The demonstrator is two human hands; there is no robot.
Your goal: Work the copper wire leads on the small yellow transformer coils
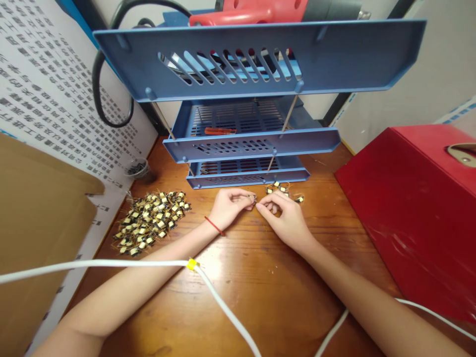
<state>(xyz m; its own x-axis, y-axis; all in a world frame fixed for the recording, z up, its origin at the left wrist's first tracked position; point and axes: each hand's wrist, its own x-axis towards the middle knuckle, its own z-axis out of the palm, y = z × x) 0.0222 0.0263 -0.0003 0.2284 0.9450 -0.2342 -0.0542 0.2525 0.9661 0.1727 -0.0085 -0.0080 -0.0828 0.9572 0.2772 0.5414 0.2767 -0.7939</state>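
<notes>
My left hand [235,204], with a red string round its wrist, is closed with thumb and fingers pinching a small pinned transformer [254,198], mostly covered by the fingertips. Just to its right, my right hand [280,213] is closed in a pinch, its fingertips almost touching the part. Whatever lies between those fingertips is too small to make out. A large heap of small transformers [152,220], yellow-topped with black bases and thin copper-coloured wires, lies left of my left hand. Behind my right hand is a smaller group of transformers [277,188].
Behind my hands stands a blue tiered rack [249,177] holding a red power tool [256,12] and a red-handled tool [220,131]. A clear cup [140,171] of dark bits stands left. A red box [401,198] is right. A white cable [223,302] crosses in front.
</notes>
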